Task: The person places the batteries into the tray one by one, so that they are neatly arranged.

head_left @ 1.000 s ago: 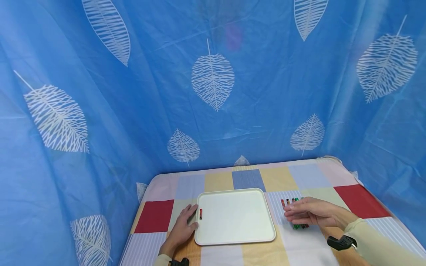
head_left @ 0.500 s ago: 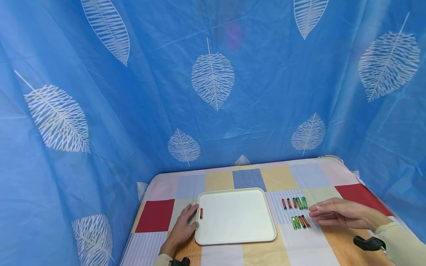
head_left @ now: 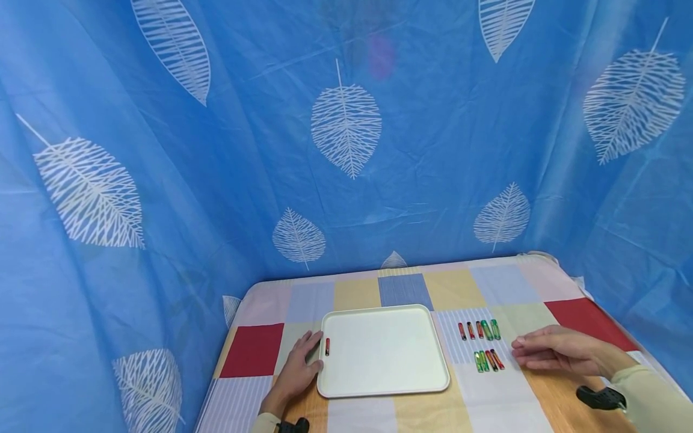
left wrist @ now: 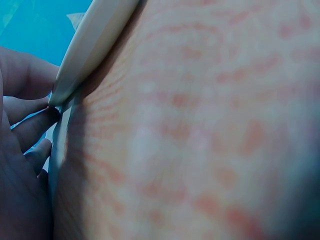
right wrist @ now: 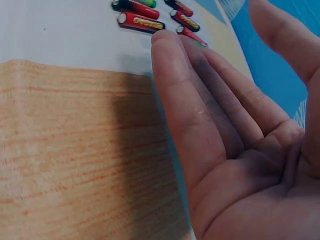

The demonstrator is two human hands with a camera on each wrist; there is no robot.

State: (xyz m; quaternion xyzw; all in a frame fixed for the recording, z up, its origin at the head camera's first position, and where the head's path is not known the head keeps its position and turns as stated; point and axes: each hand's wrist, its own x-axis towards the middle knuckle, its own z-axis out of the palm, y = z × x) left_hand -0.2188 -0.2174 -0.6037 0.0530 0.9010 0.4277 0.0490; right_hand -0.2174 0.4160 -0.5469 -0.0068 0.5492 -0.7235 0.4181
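Note:
A white rectangular tray (head_left: 387, 352) lies on the table, with one red-and-black battery (head_left: 327, 347) near its left rim. My left hand (head_left: 292, 373) rests beside that rim, its thumb and fingertips spread against the edge. In the left wrist view, the fingers (left wrist: 30, 75) touch the tray's edge (left wrist: 90, 55). To the right of the tray lie two rows of batteries: a back row with red batteries (head_left: 471, 330) and green ones (head_left: 491, 329), and a front row with green (head_left: 480, 361) and red (head_left: 494, 360). My right hand (head_left: 568, 352) is just right of them, fingers extended, palm (right wrist: 250, 185) bare.
A patchwork-patterned cloth (head_left: 357, 415) covers the table, with wood-look patches (head_left: 563, 397) at the front. Blue curtains (head_left: 346, 210) with white leaf prints enclose the back and sides. Dark wrist cameras (head_left: 601, 398) sit on both wrists.
My right hand has moved right, off the batteries, uncovering both rows, then slowed beside them. The left hand and tray have stayed put.

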